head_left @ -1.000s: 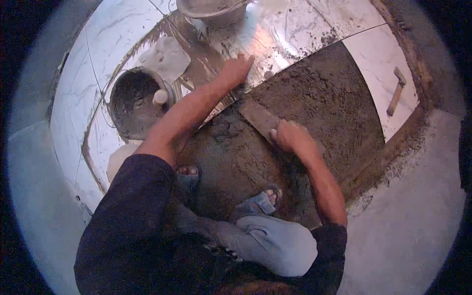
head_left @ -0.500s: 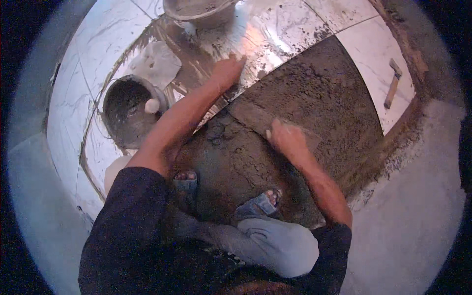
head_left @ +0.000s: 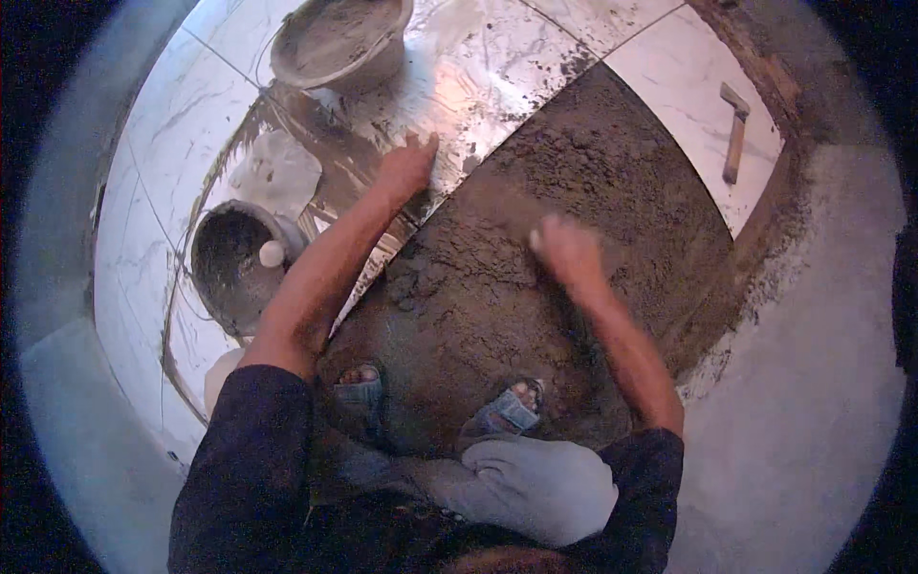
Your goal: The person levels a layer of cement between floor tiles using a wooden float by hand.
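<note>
My left hand point(head_left: 406, 167) is on the smeared white tile point(head_left: 454, 91) at the border of the dark, rough mortar bed point(head_left: 622, 143), fingertips spread on the surface. My right hand point(head_left: 569, 253) is closed on a mortar-coated flat trowel point(head_left: 497, 201), blurred by motion, whose blade lies over the mortar just below that border. Left of my left forearm stands a grimy bucket point(head_left: 215, 277) with dark mortar and a pale rounded object point(head_left: 272, 253) at its rim. Beyond my left hand is a basin point(head_left: 373, 67) of grey material.
A hammer point(head_left: 735, 134) with a wooden handle lies on a white tile at the right. A pale sheet point(head_left: 277, 167) rests behind the bucket. My sandalled feet point(head_left: 516, 402) are on the mortar, and grey concrete floor point(head_left: 803, 316) borders the work at the right.
The view has turned, so the basin and hammer appear further left. My right hand and trowel have shifted across the mortar and are now blurred. My left hand remains near the tile border.
</note>
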### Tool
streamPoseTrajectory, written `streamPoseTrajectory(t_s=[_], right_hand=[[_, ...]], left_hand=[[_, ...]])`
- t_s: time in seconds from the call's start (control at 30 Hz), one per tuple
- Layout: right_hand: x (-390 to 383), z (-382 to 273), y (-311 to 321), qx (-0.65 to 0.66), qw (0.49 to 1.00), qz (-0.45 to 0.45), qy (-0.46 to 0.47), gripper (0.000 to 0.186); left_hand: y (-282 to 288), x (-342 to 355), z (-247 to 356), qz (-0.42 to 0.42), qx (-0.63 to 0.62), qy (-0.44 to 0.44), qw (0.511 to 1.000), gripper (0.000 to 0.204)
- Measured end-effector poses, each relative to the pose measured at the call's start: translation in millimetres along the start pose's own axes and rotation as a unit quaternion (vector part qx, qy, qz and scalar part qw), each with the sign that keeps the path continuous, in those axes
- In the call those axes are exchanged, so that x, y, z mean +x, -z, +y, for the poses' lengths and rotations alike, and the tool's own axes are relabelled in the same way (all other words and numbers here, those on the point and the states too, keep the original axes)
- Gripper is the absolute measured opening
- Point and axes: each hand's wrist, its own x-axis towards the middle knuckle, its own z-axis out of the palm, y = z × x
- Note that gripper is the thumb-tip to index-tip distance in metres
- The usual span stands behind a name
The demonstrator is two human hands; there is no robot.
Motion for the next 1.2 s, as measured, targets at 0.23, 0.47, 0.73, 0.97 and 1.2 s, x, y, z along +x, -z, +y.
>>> streamPoseTrajectory(t_s=[0.23,0.47,0.73,0.97,1.2], right_hand=[[46.7,81.0,17.9,-0.047,0.993,0.094,-0.055,0.029],[-42.6,3.6,22.1,0.029,0.998,-0.06,-0.018,0.028],[-43.7,24.5,-17.2,0.019,1.0,-0.002,0.001,0.024],[31.3,88.7,23.2,0.019,0.994,0.061,-0.092,0.031],[-23.7,85.4,23.1,0.008,0.991,-0.134,0.003,0.031]], left_hand=[[0.8,1.5,3.1,-0.004,-0.02,-0.006,1.0,0.05],[2.7,3.0,2.3,-0.041,0.002,0.013,0.999,0.053],[-7.8,7.0,-2.8,-0.022,0.012,-0.004,1.0,0.056],[10.2,0.4,6.1,-0.042,-0.013,0.005,0.999,0.059],[-10.8,6.0,-4.7,-0.046,-0.022,0.007,0.999,0.062]])
